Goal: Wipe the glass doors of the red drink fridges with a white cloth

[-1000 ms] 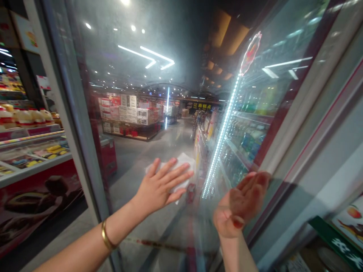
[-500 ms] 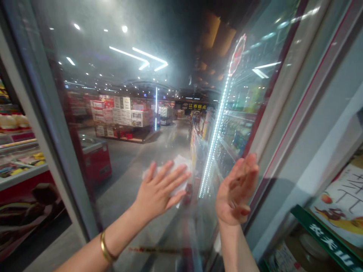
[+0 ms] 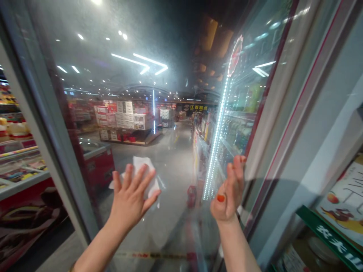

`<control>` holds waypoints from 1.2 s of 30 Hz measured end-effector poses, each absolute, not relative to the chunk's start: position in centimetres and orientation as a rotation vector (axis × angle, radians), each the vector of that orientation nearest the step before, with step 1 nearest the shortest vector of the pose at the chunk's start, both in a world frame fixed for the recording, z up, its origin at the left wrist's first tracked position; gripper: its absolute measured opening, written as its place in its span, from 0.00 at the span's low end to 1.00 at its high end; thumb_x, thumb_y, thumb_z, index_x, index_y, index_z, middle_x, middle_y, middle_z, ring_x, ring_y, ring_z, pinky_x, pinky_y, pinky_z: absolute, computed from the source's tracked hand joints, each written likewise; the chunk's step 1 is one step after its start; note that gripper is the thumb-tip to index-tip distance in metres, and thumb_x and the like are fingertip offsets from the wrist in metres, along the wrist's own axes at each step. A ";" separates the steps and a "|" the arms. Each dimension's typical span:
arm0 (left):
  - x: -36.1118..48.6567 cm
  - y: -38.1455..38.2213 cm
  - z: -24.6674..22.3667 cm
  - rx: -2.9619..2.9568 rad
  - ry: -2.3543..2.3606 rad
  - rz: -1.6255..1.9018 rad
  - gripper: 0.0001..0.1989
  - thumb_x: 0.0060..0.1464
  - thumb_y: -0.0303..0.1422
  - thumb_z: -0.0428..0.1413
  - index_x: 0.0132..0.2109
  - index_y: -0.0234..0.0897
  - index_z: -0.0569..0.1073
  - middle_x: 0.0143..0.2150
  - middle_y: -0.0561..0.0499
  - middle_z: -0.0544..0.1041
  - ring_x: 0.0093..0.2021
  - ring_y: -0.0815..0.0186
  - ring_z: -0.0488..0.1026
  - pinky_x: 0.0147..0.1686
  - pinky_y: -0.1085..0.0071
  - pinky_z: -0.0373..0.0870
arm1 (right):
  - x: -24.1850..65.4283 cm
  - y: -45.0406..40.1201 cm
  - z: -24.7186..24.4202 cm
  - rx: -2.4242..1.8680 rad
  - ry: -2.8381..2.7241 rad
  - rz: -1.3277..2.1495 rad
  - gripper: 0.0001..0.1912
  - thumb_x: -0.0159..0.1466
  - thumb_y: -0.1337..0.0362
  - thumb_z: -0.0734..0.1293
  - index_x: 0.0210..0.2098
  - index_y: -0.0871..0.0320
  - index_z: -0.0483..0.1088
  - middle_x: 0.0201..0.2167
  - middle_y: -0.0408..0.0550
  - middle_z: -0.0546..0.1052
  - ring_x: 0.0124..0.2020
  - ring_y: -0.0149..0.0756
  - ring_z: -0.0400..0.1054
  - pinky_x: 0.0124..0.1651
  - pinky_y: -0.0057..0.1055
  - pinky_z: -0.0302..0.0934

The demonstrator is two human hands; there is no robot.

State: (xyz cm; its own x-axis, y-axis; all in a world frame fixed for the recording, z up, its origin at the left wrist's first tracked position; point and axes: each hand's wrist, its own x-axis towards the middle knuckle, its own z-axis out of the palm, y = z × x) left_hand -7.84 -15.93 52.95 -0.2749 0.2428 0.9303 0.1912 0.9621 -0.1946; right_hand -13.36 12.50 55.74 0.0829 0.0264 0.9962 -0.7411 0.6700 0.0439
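At the far left stands a freezer chest [image 3: 25, 184] with a white rim and a dark red printed side. Next comes the pale left frame [image 3: 52, 139] of a glass pane [image 3: 172, 162], slanting down to the right. Through the glass show a smaller red chest [image 3: 99, 168] and stacked boxes [image 3: 124, 118].

The left hand [image 3: 129, 204] is flat and spread wide, back to the camera, fingers pointing up and fanned over a white cloth [image 3: 142, 161], which lies against the lower part of the pane. The cloth's upper part points upward past the middle fingertips, its right edge slants down toward the thumb, and a small tip points left beside the little finger; the hand covers too much to tell its long axis.

Farther right, a strip of white lights [image 3: 217, 132] leans to the upper right. Just beside its lower end the right hand [image 3: 229, 189] is raised, fingers extended close together and pointing up, thumb bent; whether it touches the glass I cannot tell. Beyond are the right frame [image 3: 272, 132] and a green label strip [image 3: 331, 238].
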 end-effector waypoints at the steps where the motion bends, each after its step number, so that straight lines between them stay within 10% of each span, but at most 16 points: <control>1: -8.0 -17.2 54.6 -0.197 -1.840 -0.025 0.43 0.73 0.42 0.56 0.84 0.52 0.43 0.86 0.50 0.46 0.86 0.51 0.30 0.82 0.40 0.23 | -13.1 12.1 55.9 0.677 -1.369 0.561 0.35 0.77 0.56 0.58 0.82 0.47 0.54 0.81 0.54 0.60 0.84 0.58 0.48 0.79 0.69 0.55; 6: -8.7 -12.9 60.0 -0.029 -1.732 -0.134 0.43 0.76 0.41 0.50 0.85 0.42 0.34 0.87 0.46 0.30 0.86 0.53 0.23 0.81 0.42 0.20 | -11.6 9.1 56.7 0.630 -1.431 0.433 0.38 0.72 0.68 0.67 0.79 0.48 0.59 0.84 0.48 0.55 0.85 0.53 0.45 0.84 0.64 0.43; 12: -6.6 -16.1 52.2 -0.075 -1.835 0.007 0.42 0.76 0.45 0.50 0.85 0.44 0.39 0.87 0.52 0.33 0.87 0.58 0.26 0.81 0.50 0.18 | -11.3 7.6 56.0 0.599 -1.321 0.519 0.37 0.72 0.70 0.68 0.78 0.52 0.62 0.81 0.48 0.60 0.83 0.51 0.52 0.84 0.53 0.49; 17: -7.4 -21.3 56.6 0.217 -1.745 -0.211 0.43 0.77 0.41 0.48 0.85 0.41 0.32 0.87 0.41 0.30 0.86 0.52 0.23 0.81 0.38 0.26 | -11.9 7.8 56.0 0.562 -1.281 0.473 0.34 0.72 0.67 0.69 0.76 0.54 0.66 0.78 0.48 0.65 0.81 0.52 0.57 0.84 0.48 0.53; 26: -7.7 -16.8 51.3 -0.133 -1.836 0.003 0.44 0.72 0.43 0.55 0.85 0.44 0.44 0.87 0.49 0.40 0.87 0.58 0.34 0.84 0.57 0.35 | -13.0 8.4 56.0 0.607 -1.238 0.415 0.36 0.68 0.71 0.71 0.75 0.60 0.68 0.76 0.53 0.69 0.78 0.56 0.62 0.82 0.54 0.57; 32: -10.6 -20.0 60.1 0.094 -1.761 -0.297 0.44 0.76 0.44 0.51 0.85 0.46 0.34 0.87 0.43 0.33 0.86 0.49 0.27 0.82 0.38 0.37 | -13.5 8.2 55.5 0.565 -1.248 0.463 0.37 0.67 0.66 0.72 0.75 0.54 0.69 0.74 0.48 0.70 0.78 0.60 0.63 0.81 0.61 0.59; 36: -11.0 -13.3 59.2 -0.210 -1.810 -0.060 0.46 0.72 0.48 0.54 0.85 0.45 0.40 0.87 0.49 0.43 0.87 0.53 0.33 0.85 0.49 0.38 | -13.5 7.9 55.6 0.550 -1.263 0.484 0.38 0.67 0.66 0.72 0.76 0.51 0.68 0.75 0.45 0.70 0.78 0.58 0.62 0.82 0.57 0.59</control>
